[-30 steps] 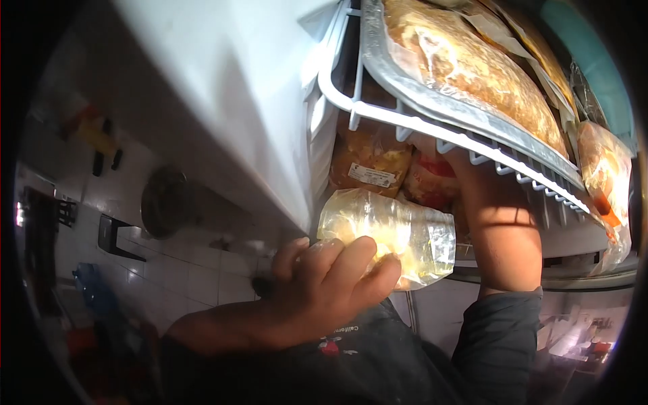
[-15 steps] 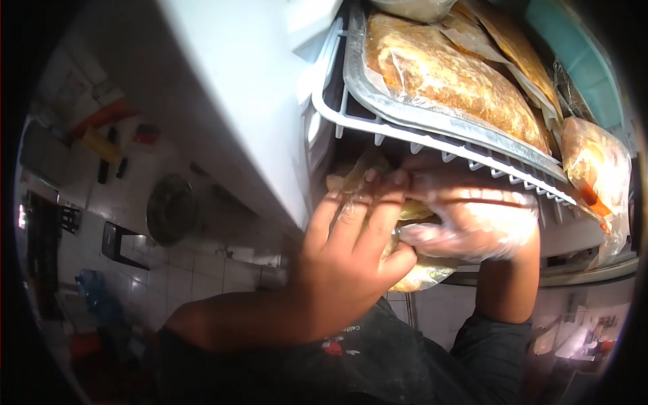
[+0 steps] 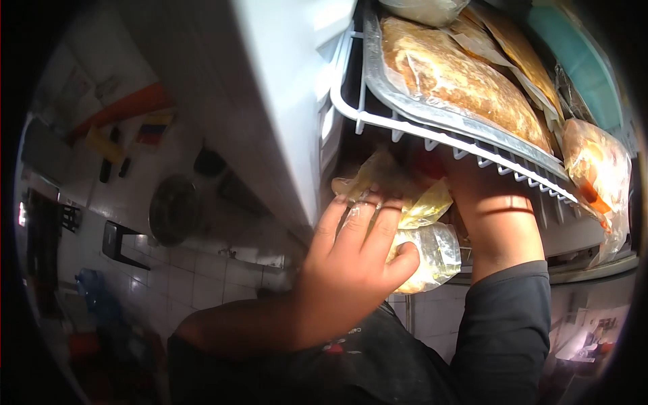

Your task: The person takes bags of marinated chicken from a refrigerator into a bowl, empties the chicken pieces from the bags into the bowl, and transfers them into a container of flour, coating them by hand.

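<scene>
My left hand (image 3: 354, 250) lies with its fingers spread over clear plastic bags at the edge of a lower fridge shelf. Under its thumb side is a bag of pale yellow food (image 3: 428, 256), and a second yellowish bag (image 3: 428, 206) rests just above that one. The fingertips touch a crumpled bag (image 3: 378, 172). My right forearm reaches in beneath the white wire shelf (image 3: 412, 128); the hand itself is hidden in the dark interior. Something red shows faintly near it.
On the wire shelf a metal tray (image 3: 432, 111) holds a large wrapped brown block (image 3: 466, 81). A bagged item (image 3: 594, 169) hangs over the shelf's right end, beside a teal container (image 3: 574, 54). The white fridge wall or door stands left. A metal bowl (image 3: 173, 209) is farther left.
My left hand has shifted from the pale yellow bag onto bags farther in. My right hand, seen gloved half a second ago, has gone back under the shelf. Another yellowish bag now shows.
</scene>
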Available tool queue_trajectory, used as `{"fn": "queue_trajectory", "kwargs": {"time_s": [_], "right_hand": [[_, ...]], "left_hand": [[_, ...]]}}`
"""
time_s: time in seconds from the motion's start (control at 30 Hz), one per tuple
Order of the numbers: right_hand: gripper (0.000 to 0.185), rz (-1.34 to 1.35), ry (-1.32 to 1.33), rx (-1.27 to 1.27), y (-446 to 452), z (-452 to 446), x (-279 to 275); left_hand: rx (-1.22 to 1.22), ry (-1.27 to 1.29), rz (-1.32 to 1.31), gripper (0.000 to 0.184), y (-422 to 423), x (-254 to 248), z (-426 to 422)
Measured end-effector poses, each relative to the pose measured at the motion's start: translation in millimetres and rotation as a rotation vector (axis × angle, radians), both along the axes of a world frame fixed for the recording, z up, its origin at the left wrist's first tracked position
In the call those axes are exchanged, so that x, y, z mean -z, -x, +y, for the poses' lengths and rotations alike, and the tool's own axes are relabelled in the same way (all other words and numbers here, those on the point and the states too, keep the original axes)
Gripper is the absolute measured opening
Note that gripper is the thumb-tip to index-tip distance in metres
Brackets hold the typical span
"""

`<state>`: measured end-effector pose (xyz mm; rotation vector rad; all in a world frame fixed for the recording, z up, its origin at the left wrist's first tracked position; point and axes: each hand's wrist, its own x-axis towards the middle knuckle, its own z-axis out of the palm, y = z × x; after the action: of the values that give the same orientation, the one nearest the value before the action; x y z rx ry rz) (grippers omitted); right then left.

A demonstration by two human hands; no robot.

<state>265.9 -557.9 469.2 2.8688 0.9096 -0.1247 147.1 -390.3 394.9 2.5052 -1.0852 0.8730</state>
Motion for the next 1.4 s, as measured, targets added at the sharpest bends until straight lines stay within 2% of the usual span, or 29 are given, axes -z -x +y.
{"fn": "queue_trajectory", "kwargs": {"time_s": [0.27,0.47,0.67,0.97,1.0,1.03,1.13,1.17,1.33,1.4], "right_hand": [[0.049,0.029,0.073,0.034,-38,24,8],[0.049,0.001,-0.132,0.049,-20,2,1],[0.049,-0.037,-0.68,0.119,8,-35,14],[0.049,-0.054,-1.705,0.134,30,-50,60],[0.049,-0.053,-1.815,0.116,33,-50,64],[0.049,-0.048,-1.937,0.082,36,-51,68],[0.049,-0.046,-2.226,-0.034,43,-56,69],[0.049,-0.037,-2.32,-0.08,46,-61,68],[0.049,0.097,-2.642,-0.349,87,-69,68],[0.049,0.145,-2.718,-0.407,110,-69,76]], "left_hand": [[0.047,-0.004,0.042,0.018,1,1,6],[0.055,-0.002,0.035,0.021,-2,3,4],[0.067,-0.009,0.03,0.021,-8,3,-6],[0.074,-0.054,0.024,0.026,-10,-5,-9],[0.076,-0.057,0.017,0.028,-11,-5,-9],[0.081,-0.056,0.02,0.04,-12,-3,-9],[0.021,-0.134,0.211,0.049,-9,-16,-8],[0.002,-0.147,0.277,0.059,-11,-19,-12],[-0.136,-0.285,0.222,0.056,-29,-35,-23],[-0.193,-0.3,0.048,0.054,-40,-27,-30]]}}
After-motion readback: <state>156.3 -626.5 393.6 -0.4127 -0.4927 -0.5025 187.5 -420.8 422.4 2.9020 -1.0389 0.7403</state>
